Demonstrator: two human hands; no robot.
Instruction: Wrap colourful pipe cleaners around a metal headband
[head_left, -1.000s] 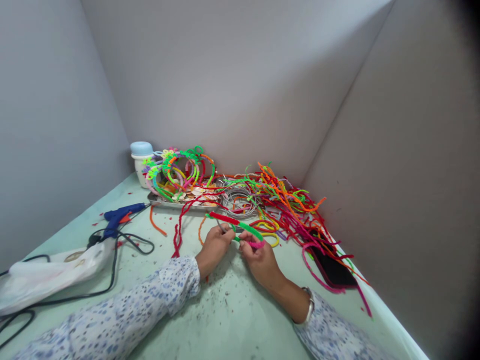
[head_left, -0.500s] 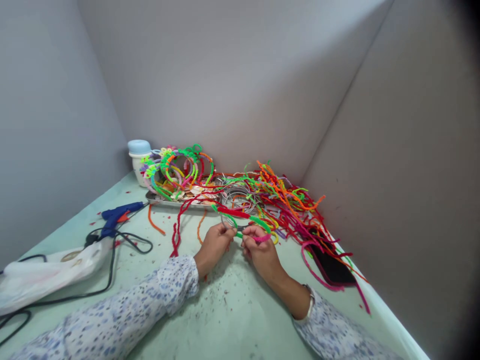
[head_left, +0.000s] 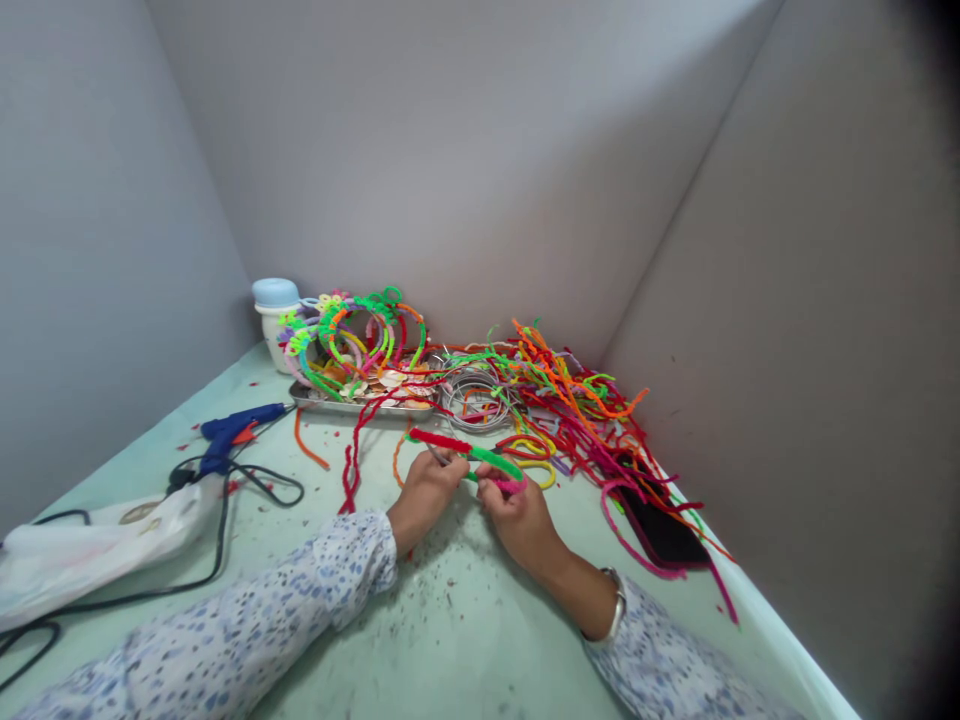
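Note:
A hoop wrapped in pipe cleaners (head_left: pixel 442 440), red, green and pink along its length, is held low over the table between my two hands. My left hand (head_left: pixel 429 492) pinches its left side, where a bare grey stretch of the band shows near the fingertips. On the other side my right hand (head_left: pixel 519 515) has its fingers closed around the pink part, with the green stretch arching above them. A green strand runs between the two hands. The exact grip of the fingertips is partly hidden.
Behind lie scissors (head_left: pixel 532 475) with yellow handles, a coil of grey wire bands (head_left: pixel 476 400) and a heap of pipe cleaners (head_left: pixel 577 400). A metal tray (head_left: pixel 360 408) bears finished-looking hoops (head_left: pixel 360 335). A blue glue gun (head_left: pixel 232 430) lies left, a phone (head_left: pixel 667 525) right.
The hoop has tilted and shifted left and slightly down, its red end now nearer my left hand. Both hands stay closed on it, and the scissors behind show more.

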